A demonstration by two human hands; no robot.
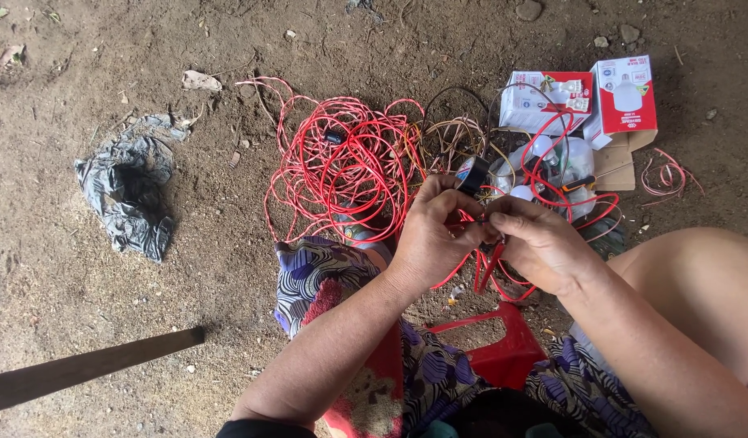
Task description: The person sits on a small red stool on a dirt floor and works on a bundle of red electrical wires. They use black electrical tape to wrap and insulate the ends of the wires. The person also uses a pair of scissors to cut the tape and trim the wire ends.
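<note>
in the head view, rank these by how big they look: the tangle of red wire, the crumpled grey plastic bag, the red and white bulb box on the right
1. tangle of red wire, the widest spread.
2. crumpled grey plastic bag, clearly smaller.
3. red and white bulb box, smallest.
All three lie on the dirt ground at a similar distance, so nearness hardly skews the order.

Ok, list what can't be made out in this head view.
- Small black part between left hand and right hand: fingers cover most of it.
- Wire ends at the fingertips: too small.
- Bulbs by the boxes: half hidden under red wire.
- Dark bar: cut off by the left edge.
</note>
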